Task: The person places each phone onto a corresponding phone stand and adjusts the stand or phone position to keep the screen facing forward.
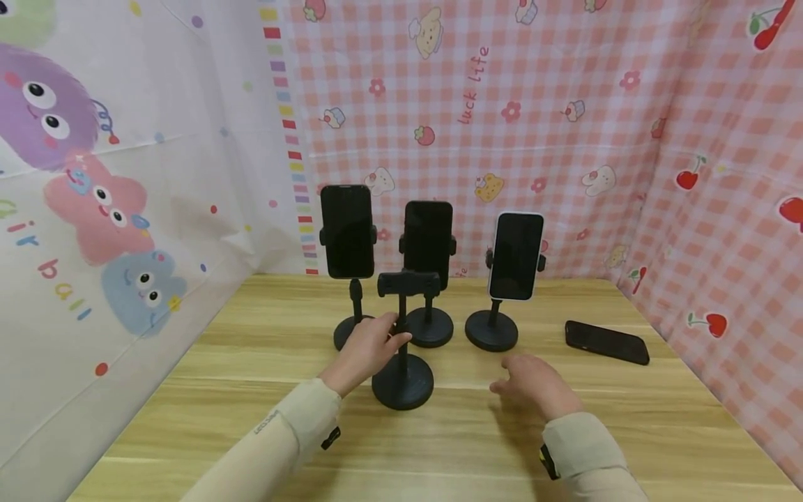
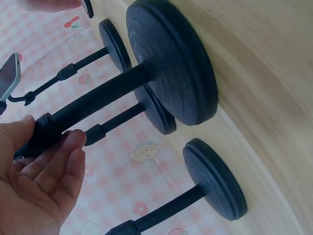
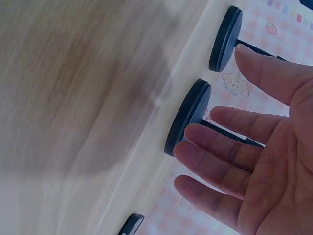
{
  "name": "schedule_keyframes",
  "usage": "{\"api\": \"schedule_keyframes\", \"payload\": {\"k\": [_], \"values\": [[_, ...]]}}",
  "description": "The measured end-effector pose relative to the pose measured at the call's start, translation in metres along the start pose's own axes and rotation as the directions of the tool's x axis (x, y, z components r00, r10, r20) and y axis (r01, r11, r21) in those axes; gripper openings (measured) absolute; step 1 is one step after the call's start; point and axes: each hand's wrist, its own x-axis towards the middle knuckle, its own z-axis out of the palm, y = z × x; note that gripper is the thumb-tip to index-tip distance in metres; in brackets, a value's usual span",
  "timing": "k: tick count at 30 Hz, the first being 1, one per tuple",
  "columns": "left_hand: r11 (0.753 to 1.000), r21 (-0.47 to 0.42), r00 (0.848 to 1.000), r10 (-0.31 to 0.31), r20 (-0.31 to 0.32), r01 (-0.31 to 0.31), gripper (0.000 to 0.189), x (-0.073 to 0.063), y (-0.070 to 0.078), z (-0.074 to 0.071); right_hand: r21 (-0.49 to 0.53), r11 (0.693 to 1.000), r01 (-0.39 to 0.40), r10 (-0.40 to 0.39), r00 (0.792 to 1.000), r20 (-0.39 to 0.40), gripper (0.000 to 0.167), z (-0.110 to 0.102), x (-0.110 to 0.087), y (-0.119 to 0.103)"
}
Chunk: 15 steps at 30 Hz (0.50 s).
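Note:
A black phone stand (image 1: 403,382) with a round base and a bare clamp stands upright at the front of the group. My left hand (image 1: 370,348) grips its post below the clamp; in the left wrist view the thumb and fingers of that hand (image 2: 44,181) wrap the post's collar. To the right, my right hand (image 1: 533,380) hovers low over the table with nothing in it. Its fingers are relaxed and spread in the right wrist view. Nearest to it are a black phone (image 1: 606,341) lying flat and a stand (image 1: 492,330) bearing a white-edged phone (image 1: 516,256).
Behind, two more stands hold a black phone (image 1: 347,231) at the left and another black phone (image 1: 428,244) in the middle. Everything stands on a wood-grain table (image 1: 263,390). Patterned cloth (image 1: 552,77) hangs at the back and both sides.

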Motion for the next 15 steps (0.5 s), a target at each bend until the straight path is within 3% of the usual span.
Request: {"api": "schedule_keyframes", "payload": {"k": [7,15], "values": [[0.999,0.033,1.0,0.008,-0.028,-0.007,0.02,0.002,-0.003,0.004,-0.001,1.0,0.005,-0.005,1.0,0.001,0.053,-0.002,0.002,0.009],[0.998,0.054,0.999,0.013,-0.033,-0.011,0.034,-0.001,-0.007,0.0,-0.035,0.999,-0.003,0.003,1.0,0.002,0.052,-0.015,0.003,0.04]]}}
